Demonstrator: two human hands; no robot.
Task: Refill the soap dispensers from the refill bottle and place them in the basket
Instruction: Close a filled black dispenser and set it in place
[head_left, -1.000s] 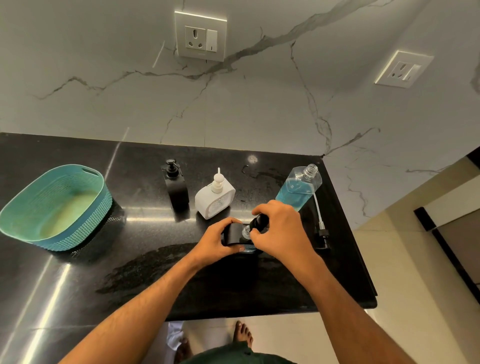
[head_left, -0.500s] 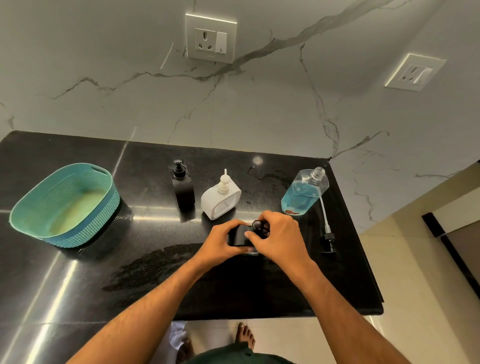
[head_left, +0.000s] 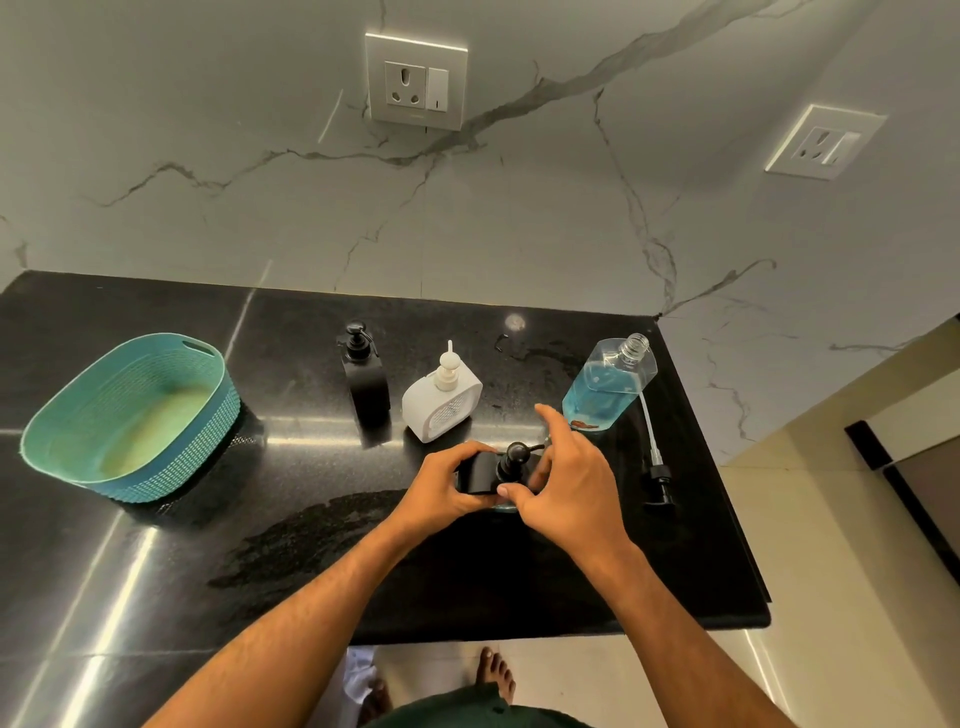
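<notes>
A small black soap dispenser (head_left: 475, 474) stands near the counter's front, and my left hand (head_left: 441, 491) grips its body. My right hand (head_left: 569, 480) curls round its black pump head (head_left: 515, 453); the thumb and middle fingers pinch the pump's neck and the index finger sticks up. Behind them stand a taller black dispenser (head_left: 365, 376) and a white dispenser (head_left: 441, 402), both with pumps on. The clear refill bottle (head_left: 608, 387), uncapped and part full of blue liquid, stands at the right. An empty teal basket (head_left: 224, 379) sits at the left.
A loose black pump with a long clear tube (head_left: 655, 462) lies by the counter's right edge (head_left: 737, 545). A wet smear (head_left: 322, 535) marks the black counter in front of my left arm. Marble wall with two sockets behind.
My right hand has drawn back off the top of the pump, so the pump head now shows, and its index finger has lifted. My left hand keeps its grip on the dispenser.
</notes>
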